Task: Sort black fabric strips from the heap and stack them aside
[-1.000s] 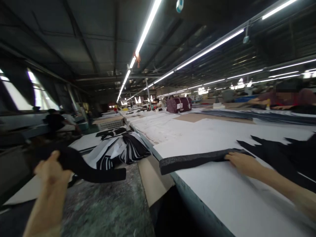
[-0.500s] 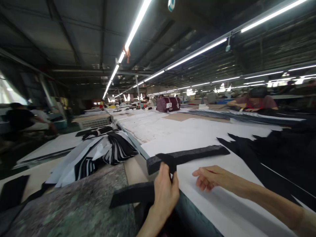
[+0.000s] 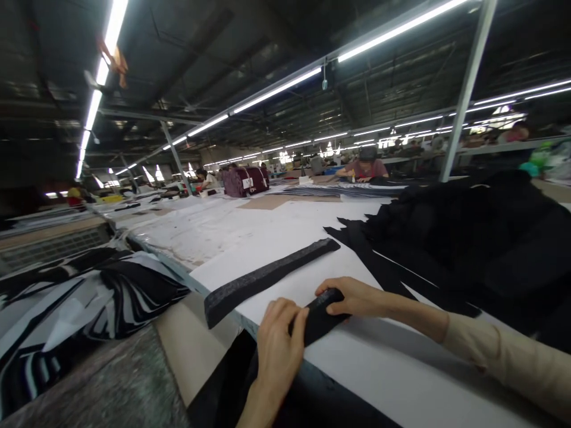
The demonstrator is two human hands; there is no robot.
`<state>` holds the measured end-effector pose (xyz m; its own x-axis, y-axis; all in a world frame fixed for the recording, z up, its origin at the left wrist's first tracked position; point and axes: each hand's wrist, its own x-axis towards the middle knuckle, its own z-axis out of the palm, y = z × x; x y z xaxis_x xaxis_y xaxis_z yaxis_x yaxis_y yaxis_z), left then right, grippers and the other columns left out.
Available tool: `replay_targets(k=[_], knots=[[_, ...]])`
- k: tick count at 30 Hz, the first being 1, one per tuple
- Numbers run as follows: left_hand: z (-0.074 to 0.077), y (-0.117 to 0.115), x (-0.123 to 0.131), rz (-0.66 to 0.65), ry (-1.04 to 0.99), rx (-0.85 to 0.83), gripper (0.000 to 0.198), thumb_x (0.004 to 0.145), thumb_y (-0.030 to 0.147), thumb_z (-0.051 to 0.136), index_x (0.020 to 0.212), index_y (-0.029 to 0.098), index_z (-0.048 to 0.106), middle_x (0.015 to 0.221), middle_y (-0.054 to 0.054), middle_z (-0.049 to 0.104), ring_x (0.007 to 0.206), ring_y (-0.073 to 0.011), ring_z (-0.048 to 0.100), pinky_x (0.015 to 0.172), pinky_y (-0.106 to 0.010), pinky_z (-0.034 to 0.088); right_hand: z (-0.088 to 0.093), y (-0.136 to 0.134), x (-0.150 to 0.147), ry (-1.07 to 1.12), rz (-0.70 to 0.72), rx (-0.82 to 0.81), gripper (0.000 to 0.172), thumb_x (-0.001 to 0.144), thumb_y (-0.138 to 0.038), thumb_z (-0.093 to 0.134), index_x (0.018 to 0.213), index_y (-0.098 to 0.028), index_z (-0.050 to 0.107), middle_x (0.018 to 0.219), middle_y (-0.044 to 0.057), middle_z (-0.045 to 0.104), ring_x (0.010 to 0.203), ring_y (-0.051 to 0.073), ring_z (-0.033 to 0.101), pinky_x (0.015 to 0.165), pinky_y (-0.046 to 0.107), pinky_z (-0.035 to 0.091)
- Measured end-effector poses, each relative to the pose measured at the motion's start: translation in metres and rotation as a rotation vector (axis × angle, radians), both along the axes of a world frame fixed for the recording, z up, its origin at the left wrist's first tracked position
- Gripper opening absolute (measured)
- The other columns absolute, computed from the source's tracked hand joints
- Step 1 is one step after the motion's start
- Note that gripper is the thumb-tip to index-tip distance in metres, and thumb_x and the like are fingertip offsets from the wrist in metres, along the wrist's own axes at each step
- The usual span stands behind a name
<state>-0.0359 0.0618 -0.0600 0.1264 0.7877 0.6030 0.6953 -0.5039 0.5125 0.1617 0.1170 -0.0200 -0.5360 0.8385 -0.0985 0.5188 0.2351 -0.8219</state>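
Between my two hands is a dark fabric strip [image 3: 317, 321], held over the near edge of the white-covered table [image 3: 357, 365]. My left hand [image 3: 280, 336] grips its left part, thumb and fingers closed. At the other end, my right hand [image 3: 352, 297] pinches the strip with thumb and fingers. Just beyond them lies a longer black strip [image 3: 272, 272] with a greyish band along its upper side; its left end hangs past the table edge. How much of the held strip is under my left hand is hidden.
A large heap of black fabric [image 3: 468, 238] covers the right side of the table. To the left, fanned black and white fabric pieces [image 3: 120, 297] lie on a lower surface. Farther back stand a maroon bundle [image 3: 245, 181] and a person [image 3: 366, 168] bending over layered fabric.
My view has turned to the right. The long strip now lies on the table, apart from my left hand. My right hand, empty before, has closed on the other strip.
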Motion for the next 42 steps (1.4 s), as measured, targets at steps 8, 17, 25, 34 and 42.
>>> replay_targets(k=[8, 17, 25, 34, 42], knots=[[0.012, 0.046, 0.043, -0.146, 0.037, -0.341, 0.016, 0.079, 0.024, 0.054, 0.089, 0.02, 0.065, 0.078, -0.003, 0.063, 0.074, -0.0181, 0.057, 0.067, -0.029, 0.041, -0.001, 0.013, 0.026, -0.134, -0.024, 0.235, 0.023, 0.072, -0.023, 0.055, 0.09, -0.015, 0.064, 0.069, 0.001, 0.06, 0.06, 0.013, 0.054, 0.052, 0.022, 0.041], [0.006, 0.069, 0.075, -0.187, 0.27, -0.277, 0.026, 0.079, 0.012, 0.049, 0.092, 0.022, 0.069, 0.085, -0.004, 0.061, 0.082, -0.0181, 0.058, 0.074, -0.027, 0.04, 0.013, 0.039, 0.09, -0.043, -0.14, 0.338, 0.023, 0.079, -0.027, 0.049, 0.089, -0.012, 0.062, 0.074, 0.005, 0.065, 0.064, 0.014, 0.061, 0.052, 0.022, 0.048], [-0.007, 0.077, 0.073, -0.238, 0.162, -0.169, 0.022, 0.075, 0.014, 0.055, 0.09, 0.023, 0.069, 0.074, -0.001, 0.058, 0.068, -0.0171, 0.056, 0.063, -0.027, 0.039, 0.084, 0.027, 0.104, -0.024, -0.063, 0.466, 0.02, 0.083, -0.022, 0.05, 0.091, -0.007, 0.062, 0.071, 0.002, 0.063, 0.065, 0.011, 0.061, 0.054, 0.018, 0.046], [0.009, 0.064, 0.072, -0.219, 0.327, -0.282, 0.026, 0.081, 0.014, 0.049, 0.1, 0.023, 0.066, 0.086, -0.002, 0.057, 0.083, -0.0167, 0.055, 0.073, -0.026, 0.039, 0.034, 0.023, 0.086, -0.524, 0.074, 0.775, 0.021, 0.078, -0.007, 0.053, 0.089, -0.015, 0.069, 0.085, 0.006, 0.067, 0.076, 0.014, 0.061, 0.068, 0.022, 0.043], [0.007, 0.064, 0.073, -0.2, 0.372, -0.266, 0.026, 0.081, 0.016, 0.048, 0.099, 0.025, 0.065, 0.087, -0.001, 0.057, 0.085, -0.0164, 0.055, 0.072, -0.026, 0.038, 0.002, 0.043, 0.072, -0.487, 0.22, 0.781, 0.026, 0.078, -0.007, 0.048, 0.096, -0.013, 0.065, 0.091, 0.007, 0.067, 0.079, 0.015, 0.06, 0.074, 0.024, 0.044]])
